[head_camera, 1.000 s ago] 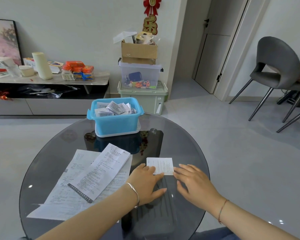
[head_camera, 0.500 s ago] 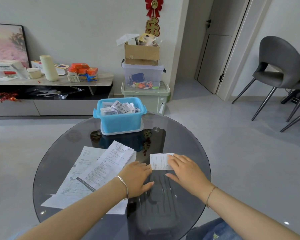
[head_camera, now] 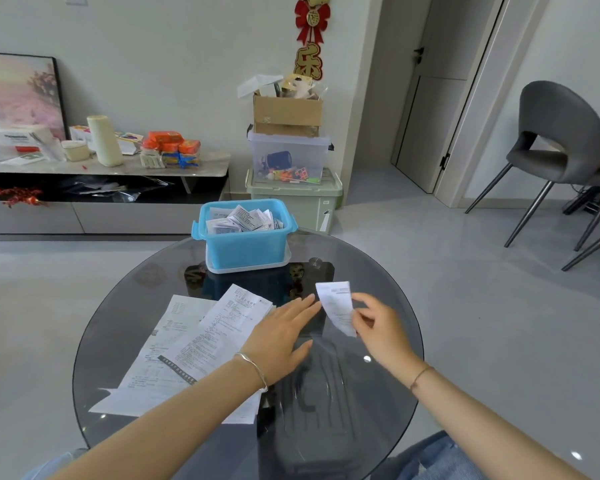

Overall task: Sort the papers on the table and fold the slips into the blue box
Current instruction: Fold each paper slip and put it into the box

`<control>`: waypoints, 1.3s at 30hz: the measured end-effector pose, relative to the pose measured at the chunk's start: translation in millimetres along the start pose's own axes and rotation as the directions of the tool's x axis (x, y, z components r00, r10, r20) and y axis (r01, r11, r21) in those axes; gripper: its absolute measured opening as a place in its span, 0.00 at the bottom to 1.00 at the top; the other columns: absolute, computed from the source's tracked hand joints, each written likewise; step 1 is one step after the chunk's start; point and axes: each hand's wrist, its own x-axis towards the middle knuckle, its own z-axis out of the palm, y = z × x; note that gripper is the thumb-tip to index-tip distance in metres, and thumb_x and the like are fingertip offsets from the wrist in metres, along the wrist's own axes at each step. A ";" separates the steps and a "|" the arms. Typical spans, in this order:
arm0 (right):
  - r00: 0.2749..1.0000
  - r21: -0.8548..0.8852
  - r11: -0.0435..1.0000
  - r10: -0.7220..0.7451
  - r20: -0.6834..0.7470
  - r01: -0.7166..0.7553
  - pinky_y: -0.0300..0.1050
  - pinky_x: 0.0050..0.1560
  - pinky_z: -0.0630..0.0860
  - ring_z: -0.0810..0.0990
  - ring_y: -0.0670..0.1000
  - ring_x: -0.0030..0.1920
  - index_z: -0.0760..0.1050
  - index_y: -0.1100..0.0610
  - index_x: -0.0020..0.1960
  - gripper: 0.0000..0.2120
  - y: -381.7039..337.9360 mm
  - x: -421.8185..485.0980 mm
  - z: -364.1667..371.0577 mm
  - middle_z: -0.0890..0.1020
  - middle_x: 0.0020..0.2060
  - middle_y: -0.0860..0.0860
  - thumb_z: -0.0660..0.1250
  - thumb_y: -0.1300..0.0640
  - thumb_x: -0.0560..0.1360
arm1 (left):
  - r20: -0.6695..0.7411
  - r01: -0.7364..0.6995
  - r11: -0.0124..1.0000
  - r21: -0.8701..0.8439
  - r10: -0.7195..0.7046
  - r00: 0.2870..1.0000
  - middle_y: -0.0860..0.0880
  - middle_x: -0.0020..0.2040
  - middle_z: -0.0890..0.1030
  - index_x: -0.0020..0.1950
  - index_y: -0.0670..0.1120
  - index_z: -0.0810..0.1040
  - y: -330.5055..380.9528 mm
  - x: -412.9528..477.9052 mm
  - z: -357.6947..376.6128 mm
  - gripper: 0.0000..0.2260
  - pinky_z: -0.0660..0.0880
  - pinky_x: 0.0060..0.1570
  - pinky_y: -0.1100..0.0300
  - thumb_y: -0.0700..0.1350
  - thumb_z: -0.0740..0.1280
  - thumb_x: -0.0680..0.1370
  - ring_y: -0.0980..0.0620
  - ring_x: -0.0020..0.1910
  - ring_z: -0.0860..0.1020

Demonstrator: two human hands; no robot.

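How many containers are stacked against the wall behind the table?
3: a green bin on the floor, a clear bin on top of it, and a cardboard box topmost. Nothing suggests another hidden behind them.

Small white printed paper slip (head_camera: pixel 335 306), lifted and tilted, right of centre. Long white printed sheets (head_camera: pixel 201 344) overlapping flat at left. Open blue plastic box (head_camera: pixel 245 245) beyond, full of folded slips (head_camera: pixel 243 220).
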 end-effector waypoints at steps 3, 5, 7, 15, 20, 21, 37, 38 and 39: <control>0.958 0.386 0.877 0.262 0.113 -0.286 0.36 0.38 0.78 0.85 0.47 0.39 0.76 0.53 0.59 0.14 -3.0 -2.7 -7.8 0.86 0.39 0.48 0.61 0.66 0.78 | 0.050 -0.061 0.993 0.102 0.056 0.997 0.57 0.78 0.49 0.78 0.56 0.50 4.8 3.1 5.4 0.28 0.43 0.72 0.61 0.55 0.58 0.81 0.55 0.77 0.48; 0.920 0.420 0.818 0.345 0.188 -0.393 0.35 0.38 0.78 0.85 0.48 0.39 0.76 0.53 0.59 0.14 0.8 -5.8 -9.6 0.86 0.41 0.51 0.61 0.66 0.78 | 0.073 -0.100 0.984 0.144 0.090 0.993 0.55 0.78 0.50 0.78 0.53 0.51 6.8 3.4 12.8 0.28 0.43 0.72 0.63 0.55 0.58 0.81 0.54 0.77 0.50; 0.890 0.384 0.806 0.375 0.259 -0.451 0.34 0.38 0.78 0.85 0.47 0.39 0.76 0.55 0.60 0.14 3.7 -9.0 -11.3 0.85 0.42 0.53 0.61 0.66 0.78 | 0.084 -0.100 0.987 0.124 0.090 0.992 0.52 0.77 0.58 0.77 0.52 0.56 10.2 4.1 21.4 0.26 0.52 0.72 0.62 0.54 0.59 0.81 0.52 0.76 0.58; 0.993 -0.234 0.972 0.056 0.104 -0.030 0.33 0.40 0.73 0.77 0.41 0.37 0.77 0.48 0.54 0.15 22.5 -16.6 -22.3 0.81 0.44 0.40 0.63 0.65 0.75 | 0.215 -0.160 0.956 0.245 0.107 0.971 0.47 0.65 0.74 0.68 0.48 0.71 11.6 12.8 31.1 0.16 0.72 0.58 0.51 0.49 0.55 0.83 0.46 0.61 0.73; 0.891 -0.463 0.829 -0.091 0.444 0.315 0.37 0.54 0.74 0.77 0.44 0.55 0.77 0.45 0.63 0.22 30.9 -21.7 -27.6 0.79 0.56 0.43 0.61 0.64 0.75 | 0.250 -0.183 0.920 0.346 0.098 0.963 0.44 0.56 0.78 0.65 0.49 0.72 11.2 22.5 30.1 0.14 0.73 0.51 0.52 0.49 0.53 0.83 0.44 0.54 0.76; 0.880 -0.454 0.827 -0.099 0.464 0.332 0.36 0.55 0.73 0.76 0.43 0.56 0.76 0.45 0.63 0.21 33.2 -21.2 -28.8 0.79 0.57 0.43 0.61 0.63 0.75 | 0.227 -0.174 0.925 0.339 0.099 0.969 0.44 0.54 0.78 0.64 0.50 0.73 8.9 24.3 29.8 0.14 0.73 0.49 0.53 0.49 0.54 0.83 0.44 0.52 0.77; 0.981 0.006 0.987 0.157 0.110 -0.159 0.35 0.37 0.70 0.77 0.46 0.34 0.81 0.56 0.39 0.05 36.9 4.0 2.3 0.84 0.35 0.52 0.72 0.56 0.73 | 0.094 0.373 0.794 -0.480 -0.377 0.922 0.47 0.31 0.75 0.40 0.39 0.81 5.7 38.7 21.0 0.13 0.66 0.34 0.72 0.48 0.68 0.78 0.54 0.33 0.71; 0.981 -0.007 0.986 0.164 0.104 -0.164 0.36 0.37 0.70 0.76 0.47 0.34 0.80 0.55 0.39 0.06 37.5 6.3 3.9 0.84 0.35 0.52 0.72 0.55 0.73 | 0.102 0.391 0.787 -0.478 -0.392 0.914 0.48 0.29 0.72 0.40 0.38 0.81 5.7 40.8 20.7 0.13 0.65 0.32 0.72 0.47 0.68 0.78 0.55 0.31 0.69; 0.979 -0.026 0.984 0.177 0.096 -0.175 0.37 0.36 0.70 0.76 0.47 0.33 0.80 0.54 0.38 0.06 38.2 8.0 5.6 0.83 0.34 0.52 0.72 0.55 0.73 | 0.103 0.404 0.785 -0.469 -0.406 0.908 0.49 0.29 0.71 0.41 0.37 0.81 6.2 42.5 20.8 0.13 0.64 0.31 0.73 0.47 0.68 0.77 0.55 0.30 0.67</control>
